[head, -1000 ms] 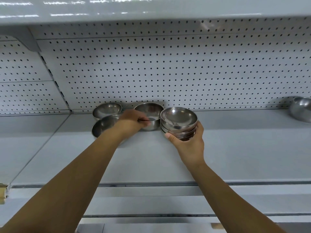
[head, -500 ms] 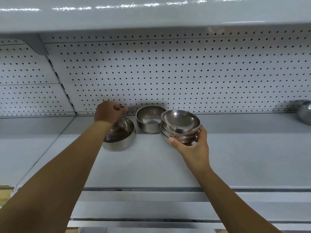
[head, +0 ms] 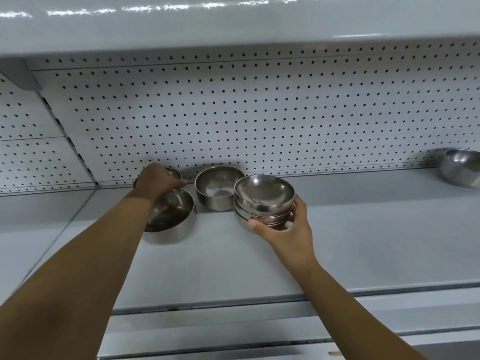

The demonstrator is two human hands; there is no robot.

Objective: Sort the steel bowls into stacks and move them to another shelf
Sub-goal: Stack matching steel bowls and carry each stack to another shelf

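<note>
Stack of three shallow bowls (head: pixel 265 201) on the grey shelf (head: pixel 363 229), right hand (head: pixel 288 229) gripping its near side. Left hand (head: pixel 158 180) is curled round a small bowl (head: pixel 174 172) back by the pegboard (head: pixel 259 120) — mostly hidden. Front deep bowl (head: pixel 168 214) sits under that wrist, middle deep bowl (head: pixel 219 188) just beside the stack.

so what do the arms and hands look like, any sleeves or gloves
No sleeves or gloves: the left arm and right arm are bare to the frame edge. The left hand and right hand are bare too; no watch or ring shows.
</note>
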